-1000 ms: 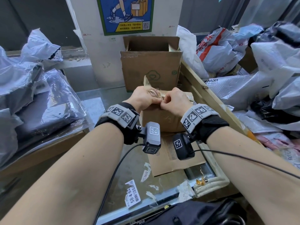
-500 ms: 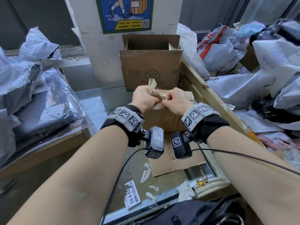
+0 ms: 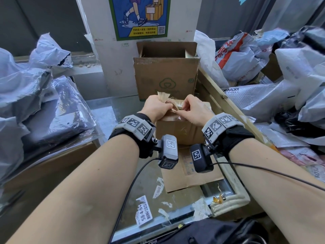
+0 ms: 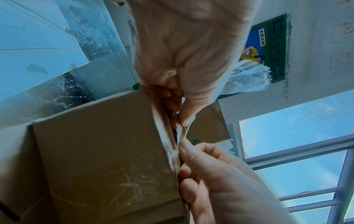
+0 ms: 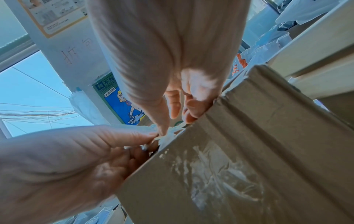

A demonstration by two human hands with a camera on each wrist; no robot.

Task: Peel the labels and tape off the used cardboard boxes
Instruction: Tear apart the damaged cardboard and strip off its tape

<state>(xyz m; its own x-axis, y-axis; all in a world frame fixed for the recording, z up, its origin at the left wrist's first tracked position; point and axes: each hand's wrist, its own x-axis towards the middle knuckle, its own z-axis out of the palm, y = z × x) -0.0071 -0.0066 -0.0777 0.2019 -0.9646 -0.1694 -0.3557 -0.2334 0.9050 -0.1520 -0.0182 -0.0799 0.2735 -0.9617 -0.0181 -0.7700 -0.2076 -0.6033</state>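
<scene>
A small brown cardboard box (image 3: 181,132) stands upright on the glass table, and both hands work at its top edge. My left hand (image 3: 168,107) pinches a strip of clear tape (image 3: 174,104), and a crumpled end of the tape (image 3: 162,96) sticks up above the fist. The right hand (image 3: 181,110) pinches the same strip close by. In the left wrist view the left thumb (image 4: 184,121) presses the tape (image 4: 182,133) at the box (image 4: 105,151) edge. The right wrist view shows shiny tape residue on the box (image 5: 249,151) side.
A taller open cardboard box (image 3: 165,73) stands right behind, against a pillar with a poster (image 3: 140,16). A flattened carton (image 3: 191,175) and peeled labels (image 3: 144,211) lie on the glass near me. Plastic mailer bags are heaped at the left (image 3: 35,106) and right (image 3: 281,85).
The hands have drawn slightly apart over the box top, and the tape now stretches between them. The box has stayed where it was.
</scene>
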